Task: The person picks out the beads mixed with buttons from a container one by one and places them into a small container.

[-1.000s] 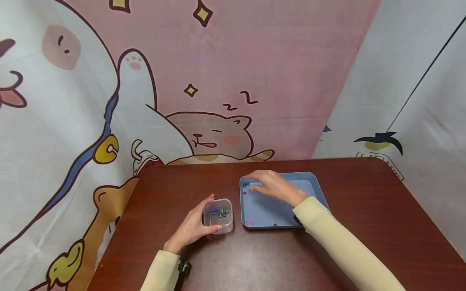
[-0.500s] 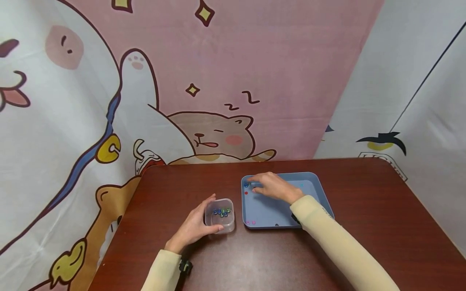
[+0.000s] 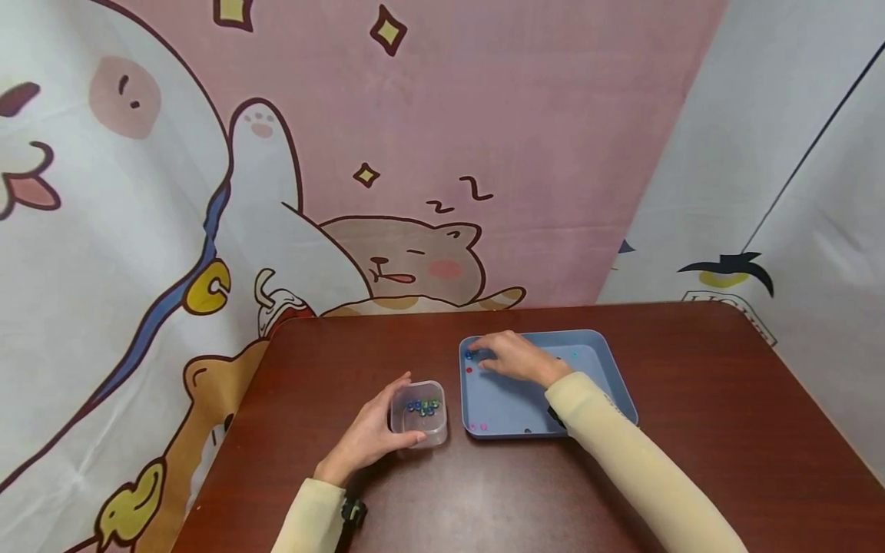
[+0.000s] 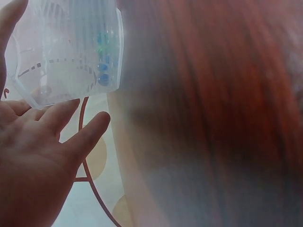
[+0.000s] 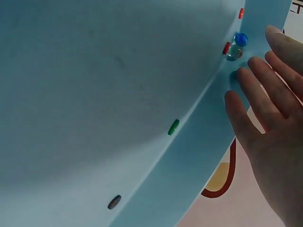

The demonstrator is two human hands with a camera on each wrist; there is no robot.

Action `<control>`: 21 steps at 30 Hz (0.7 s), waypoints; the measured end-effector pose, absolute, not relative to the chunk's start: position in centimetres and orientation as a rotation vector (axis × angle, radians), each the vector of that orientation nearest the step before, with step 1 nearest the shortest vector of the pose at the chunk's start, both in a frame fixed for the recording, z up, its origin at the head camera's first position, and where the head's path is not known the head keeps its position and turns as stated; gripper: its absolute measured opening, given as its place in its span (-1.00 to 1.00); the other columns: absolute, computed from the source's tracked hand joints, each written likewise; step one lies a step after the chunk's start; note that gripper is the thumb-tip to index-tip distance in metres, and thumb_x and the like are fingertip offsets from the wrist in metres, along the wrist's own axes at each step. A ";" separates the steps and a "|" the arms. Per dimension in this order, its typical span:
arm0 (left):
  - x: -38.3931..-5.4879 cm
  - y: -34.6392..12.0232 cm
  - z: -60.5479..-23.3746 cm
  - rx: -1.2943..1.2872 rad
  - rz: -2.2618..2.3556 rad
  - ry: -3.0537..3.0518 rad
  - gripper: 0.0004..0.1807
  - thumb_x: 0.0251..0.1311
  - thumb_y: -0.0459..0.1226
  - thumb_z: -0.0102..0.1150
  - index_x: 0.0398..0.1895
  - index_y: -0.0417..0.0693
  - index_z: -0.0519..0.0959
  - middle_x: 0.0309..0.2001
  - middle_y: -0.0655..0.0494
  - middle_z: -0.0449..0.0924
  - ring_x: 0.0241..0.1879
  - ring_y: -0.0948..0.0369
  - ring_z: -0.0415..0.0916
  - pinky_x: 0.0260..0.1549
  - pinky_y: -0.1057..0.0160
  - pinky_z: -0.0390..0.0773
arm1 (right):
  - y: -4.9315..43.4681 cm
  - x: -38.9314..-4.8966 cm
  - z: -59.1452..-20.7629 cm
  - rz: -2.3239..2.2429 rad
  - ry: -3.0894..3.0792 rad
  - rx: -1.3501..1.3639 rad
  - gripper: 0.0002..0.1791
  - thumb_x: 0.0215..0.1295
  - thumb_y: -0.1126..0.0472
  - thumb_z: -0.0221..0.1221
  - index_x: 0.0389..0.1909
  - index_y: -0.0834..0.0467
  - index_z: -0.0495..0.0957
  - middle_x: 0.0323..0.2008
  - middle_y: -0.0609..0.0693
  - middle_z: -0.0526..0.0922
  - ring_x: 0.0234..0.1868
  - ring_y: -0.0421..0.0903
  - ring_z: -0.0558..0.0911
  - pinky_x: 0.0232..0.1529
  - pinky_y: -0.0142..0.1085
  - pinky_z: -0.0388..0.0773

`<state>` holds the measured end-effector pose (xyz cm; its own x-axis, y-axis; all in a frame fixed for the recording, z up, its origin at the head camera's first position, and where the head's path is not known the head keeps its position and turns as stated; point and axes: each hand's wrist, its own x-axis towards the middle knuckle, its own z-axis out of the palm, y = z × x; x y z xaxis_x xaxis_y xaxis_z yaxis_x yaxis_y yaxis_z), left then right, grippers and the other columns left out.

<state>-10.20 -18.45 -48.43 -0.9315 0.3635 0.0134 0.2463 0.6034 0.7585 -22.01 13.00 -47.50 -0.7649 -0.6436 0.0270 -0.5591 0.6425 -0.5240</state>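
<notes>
My left hand [image 3: 369, 430] grips a small clear plastic box [image 3: 433, 435] on the table, thumb at the near side and fingers round the far side. Several blue and green marbles [image 3: 423, 407] lie in the box. Over the far left corner of a blue tray [image 3: 512, 403] is my right hand [image 3: 515, 357], its thumb apart from its fingers and nothing held between them. In the right wrist view, a blue marble [image 5: 241, 39] and a clear greenish marble [image 5: 235, 52] sit in the corner close to the fingertips. Beside them lies a red bead [image 5: 227, 48].
Along the tray's far edge lie a green bead [image 5: 173, 126] and a brown bead [image 5: 114, 202]. Pink beads [image 3: 478, 426] rest in the near left corner, with a dark bead [image 3: 528, 430] along the near edge. A patterned cloth [image 3: 553, 153] hangs behind the table.
My right hand has shifted slightly within the tray's far left corner, its fingertips now closer over the marbles. My left hand keeps its hold on the box.
</notes>
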 end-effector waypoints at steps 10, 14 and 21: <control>-10.2 -18.5 -48.4 0.514 1.233 2.677 0.08 0.00 0.05 0.62 0.55 -0.09 0.26 0.59 0.11 0.19 0.43 0.04 0.33 0.37 -0.15 0.32 | 13.0 -22.1 -48.7 -0.789 2.724 -0.995 -0.59 0.38 0.26 0.35 0.23 0.21 0.64 0.23 0.14 0.64 0.30 0.08 0.57 0.32 0.00 0.46; -10.3 -18.4 -48.4 0.515 1.233 2.671 0.09 0.01 0.05 0.62 0.55 -0.09 0.26 0.59 0.11 0.19 0.43 0.03 0.33 0.37 -0.16 0.32 | 12.9 -22.2 -49.3 -0.755 2.749 -1.013 -0.60 0.39 0.26 0.34 0.21 0.21 0.65 0.22 0.13 0.65 0.28 0.08 0.58 0.32 0.00 0.46; -10.4 -18.5 -48.5 0.542 1.235 2.693 0.09 0.00 0.05 0.62 0.55 -0.11 0.26 0.59 0.10 0.21 0.43 0.03 0.33 0.35 -0.17 0.34 | 12.5 -22.2 -49.8 -0.704 2.784 -1.046 -0.64 0.38 0.26 0.35 0.17 0.19 0.67 0.14 0.09 0.67 0.21 0.04 0.62 0.26 -0.01 0.50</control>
<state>-10.35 -18.50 -48.49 -0.9270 0.3737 0.0307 0.2671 0.6008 0.7535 -22.21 12.50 -49.81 -0.7627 -0.6418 0.0798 -0.6026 0.6604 -0.4481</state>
